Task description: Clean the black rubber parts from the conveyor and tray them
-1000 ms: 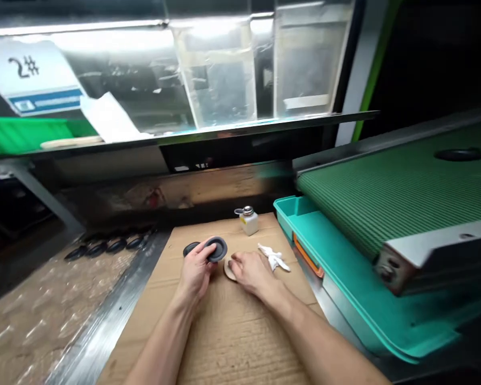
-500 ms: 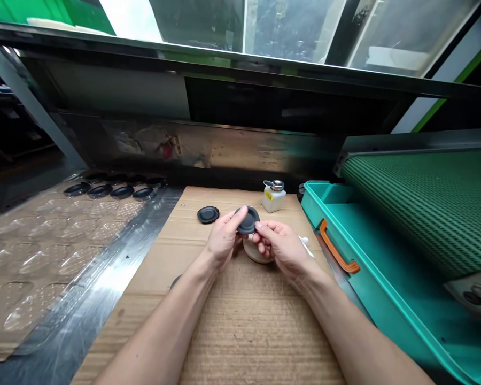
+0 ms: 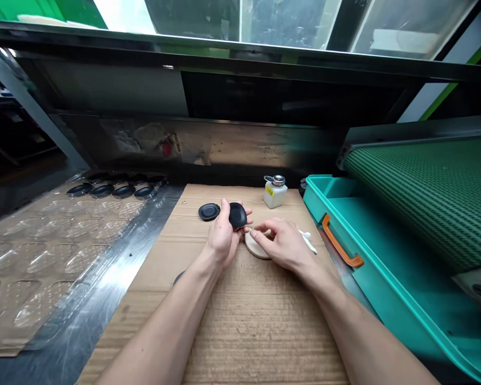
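My left hand [image 3: 223, 235] holds a smooth black rounded plastic piece [image 3: 238, 215], its thumb on the near side and its fingers behind. To the right, my right hand [image 3: 282, 241] hovers low over a round beige disc [image 3: 255, 247], covering part of it. Its fingers are bent, with a small gap between thumb and forefinger; whether they touch the disc I cannot tell. Another black rounded piece [image 3: 209, 212] with a raised rim lies on the cardboard [image 3: 240, 326], just left of my left hand. A dark edge [image 3: 178, 277] peeks out beside my left forearm.
A white pump bottle [image 3: 274, 192] with a metal top stands behind my hands. White crumpled material [image 3: 308, 240] lies right of my right hand. At left, a clear moulded tray [image 3: 64, 235] holds several black pieces. A teal bin [image 3: 369, 278] and green conveyor belt [image 3: 425, 187] border the right.
My right hand has let go of the black piece and moved down to the beige disc. My left hand now holds the piece alone, turned and shifted slightly left.
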The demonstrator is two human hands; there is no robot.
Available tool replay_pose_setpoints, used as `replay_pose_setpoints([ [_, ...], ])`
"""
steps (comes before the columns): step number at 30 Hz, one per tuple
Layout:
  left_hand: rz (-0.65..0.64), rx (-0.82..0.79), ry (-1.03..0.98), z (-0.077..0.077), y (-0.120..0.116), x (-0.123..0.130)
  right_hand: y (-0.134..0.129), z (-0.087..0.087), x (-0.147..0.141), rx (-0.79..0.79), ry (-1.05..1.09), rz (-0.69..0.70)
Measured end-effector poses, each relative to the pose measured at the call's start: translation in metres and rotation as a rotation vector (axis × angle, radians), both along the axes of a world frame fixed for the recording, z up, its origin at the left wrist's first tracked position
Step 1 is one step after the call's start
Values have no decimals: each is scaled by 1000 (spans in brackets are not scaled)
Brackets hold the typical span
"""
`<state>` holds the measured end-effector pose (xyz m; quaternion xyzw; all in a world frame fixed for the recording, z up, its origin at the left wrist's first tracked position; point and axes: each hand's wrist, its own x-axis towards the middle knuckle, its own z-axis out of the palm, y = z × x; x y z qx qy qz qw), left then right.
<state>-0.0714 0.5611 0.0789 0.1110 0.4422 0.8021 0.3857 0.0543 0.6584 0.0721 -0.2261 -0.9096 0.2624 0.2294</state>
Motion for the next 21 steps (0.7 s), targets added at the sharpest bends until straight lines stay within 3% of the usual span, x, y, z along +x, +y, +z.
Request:
replay_pose_setpoints([
  [3,-11,25,-21,0,0,-1,10,0,8,233,-131,-217],
  [5,-36,39,-56,-2,0,-3,21,-1,17,305,-269,-338],
  [8,-80,68,-133,-5,1,-7,37,-5,24,187,-339,-318],
  [10,-103,80,-172,-7,2,-9,43,-2,23,139,-189,-270],
  [14,-113,54,-188,-10,4,-9,59,28,5,257,109,-314],
  [18,-158,-11,-151,-12,5,-1,88,67,-20,318,-34,-323],
  [21,-183,-65,-91,-13,6,4,106,85,-37,297,-187,-267],
])
